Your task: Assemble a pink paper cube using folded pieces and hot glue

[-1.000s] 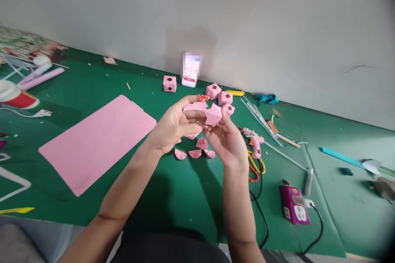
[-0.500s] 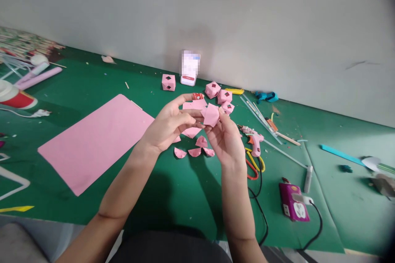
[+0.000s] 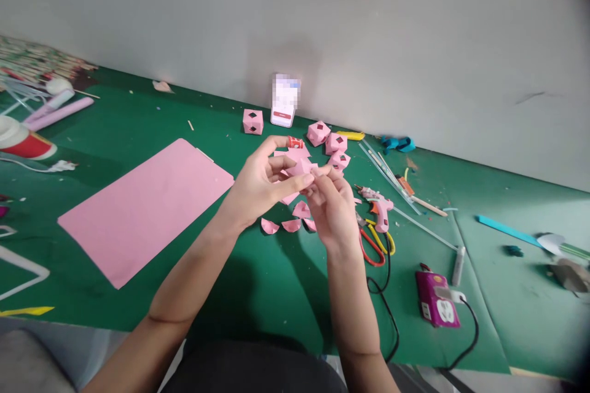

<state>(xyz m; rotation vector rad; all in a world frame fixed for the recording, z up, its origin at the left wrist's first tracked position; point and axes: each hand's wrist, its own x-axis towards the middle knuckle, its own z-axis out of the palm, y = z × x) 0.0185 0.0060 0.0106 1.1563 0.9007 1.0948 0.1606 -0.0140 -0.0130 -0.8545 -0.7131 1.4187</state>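
Observation:
Between my two hands is a small folded piece of pink paper point(image 3: 301, 166), partly covered by the fingers. My left hand point(image 3: 271, 181) pinches it from the left with thumb and fingers; a red patterned wrap point(image 3: 295, 142) shows on one fingertip. From the right, my right hand point(image 3: 332, 199) grips the paper's edge, its fingers curled. Below the hands, several pink folded half-round pieces point(image 3: 291, 226) lie on the green table. Beyond them stand finished-looking pink paper boxes point(image 3: 336, 143) with diamond-shaped holes, and another such box point(image 3: 252, 122) sits to the left.
A pink sheet point(image 3: 147, 212) lies at left. A phone point(image 3: 284, 101) leans on the wall. On the right are a pink glue gun point(image 3: 381, 212), red-handled scissors or pliers point(image 3: 372, 250), clear glue sticks point(image 3: 389, 173) and a purple power adapter point(image 3: 437, 299) with a cable. A cup point(image 3: 25, 140) lies far left.
My left thumb has come forward onto the pink paper, and my right fingers have curled in to meet it. The paper has turned and shifted slightly left.

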